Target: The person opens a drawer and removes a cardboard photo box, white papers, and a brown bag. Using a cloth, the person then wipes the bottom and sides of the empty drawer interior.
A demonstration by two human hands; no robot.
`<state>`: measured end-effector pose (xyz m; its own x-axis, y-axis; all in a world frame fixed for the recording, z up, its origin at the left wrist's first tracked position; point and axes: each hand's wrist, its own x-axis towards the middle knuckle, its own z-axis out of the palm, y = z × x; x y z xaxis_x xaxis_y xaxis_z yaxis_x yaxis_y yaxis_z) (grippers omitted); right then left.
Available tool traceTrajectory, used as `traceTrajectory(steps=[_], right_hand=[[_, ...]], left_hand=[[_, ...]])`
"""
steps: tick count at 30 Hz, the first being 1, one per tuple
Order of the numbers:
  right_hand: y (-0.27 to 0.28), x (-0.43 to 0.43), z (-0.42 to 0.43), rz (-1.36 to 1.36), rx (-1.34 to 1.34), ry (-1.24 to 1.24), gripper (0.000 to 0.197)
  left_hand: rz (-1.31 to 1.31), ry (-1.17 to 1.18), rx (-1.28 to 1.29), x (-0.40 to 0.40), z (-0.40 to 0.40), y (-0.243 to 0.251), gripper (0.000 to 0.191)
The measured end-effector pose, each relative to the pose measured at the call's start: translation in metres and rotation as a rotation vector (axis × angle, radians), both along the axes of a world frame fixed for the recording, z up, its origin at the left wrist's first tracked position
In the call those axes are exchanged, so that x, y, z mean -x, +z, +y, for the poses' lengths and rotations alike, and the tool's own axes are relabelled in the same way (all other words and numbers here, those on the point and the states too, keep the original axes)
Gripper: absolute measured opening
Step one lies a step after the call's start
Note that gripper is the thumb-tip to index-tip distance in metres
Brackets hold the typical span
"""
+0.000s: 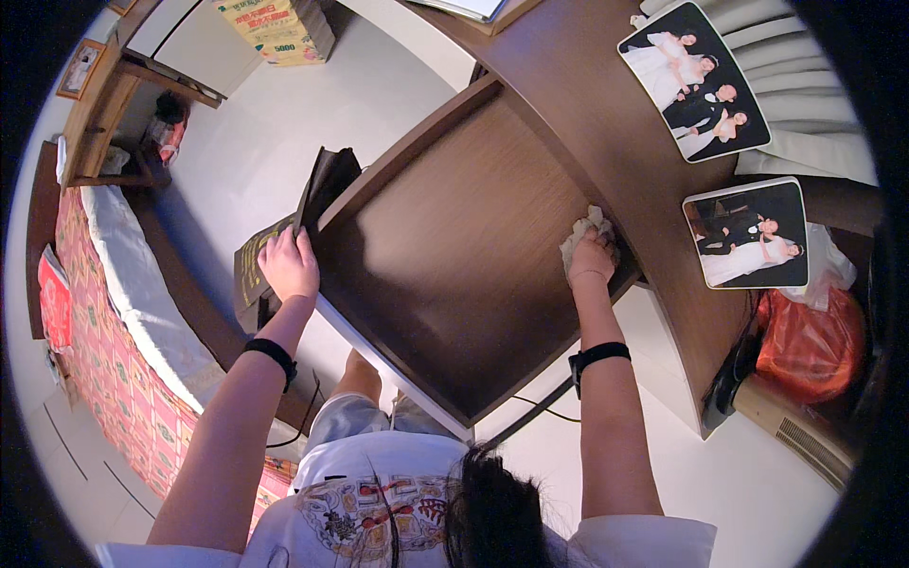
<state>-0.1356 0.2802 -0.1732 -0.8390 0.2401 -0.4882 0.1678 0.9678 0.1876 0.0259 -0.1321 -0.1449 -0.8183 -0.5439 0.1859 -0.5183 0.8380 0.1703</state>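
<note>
A dark brown wooden drawer point(426, 206) is pulled out from the desk point(568, 78) in front of me, and its inside bottom shows. My right hand point(594, 257) presses a crumpled pale cloth point(584, 231) onto the drawer's bottom, at the end by the desktop edge. My left hand point(291, 264) is at the drawer's outer left corner, with its fingers curled on the edge of a dark bag point(257, 264) bearing yellow writing. Part of that bag stands up beside the drawer's left wall. Whether the left hand also grips the drawer's front is hidden.
Two photo plaques point(696, 82) point(749, 233) rest along the desk's right side. Beyond them are a red plastic bag point(809, 344) and a pale curtain point(802, 78). A bed with patterned bedding point(106, 319) lies left. A printed carton point(284, 32) stands on the floor behind.
</note>
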Motion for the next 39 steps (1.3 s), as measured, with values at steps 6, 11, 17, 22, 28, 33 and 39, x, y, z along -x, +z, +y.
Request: traceTrajectory(steps=[6,11,17,22,28,33,39], right_hand=[[-0.006,-0.03,0.018,0.0,0.027,0.129,0.026],[-0.008,-0.122,-0.073,0.075,0.05,0.202,0.029],[0.01,-0.179,-0.175,-0.013,0.527,0.508,0.033],[0.02,-0.087,-0.137,0.165,0.595,0.355,0.038],[-0.003,-0.022,-0.082,0.25,0.175,0.103,0.063],[-0.027,-0.098,-0.146,0.287,0.351,0.498,0.051],[0.004,-0.155,-0.181,-0.012,0.791,0.581,0.048]], left_hand=[[-0.038,0.007,-0.065,0.005,0.007,0.0,0.027],[-0.04,0.007,-0.033,-0.002,-0.003,0.003,0.027],[0.027,0.001,-0.029,0.0,0.001,-0.001,0.029],[0.01,0.003,-0.041,-0.009,-0.009,0.007,0.03],[-0.005,-0.005,-0.074,0.001,0.001,0.006,0.032],[-0.008,-0.008,-0.086,0.003,0.004,0.008,0.031],[0.021,-0.005,-0.064,-0.002,0.001,0.001,0.029]])
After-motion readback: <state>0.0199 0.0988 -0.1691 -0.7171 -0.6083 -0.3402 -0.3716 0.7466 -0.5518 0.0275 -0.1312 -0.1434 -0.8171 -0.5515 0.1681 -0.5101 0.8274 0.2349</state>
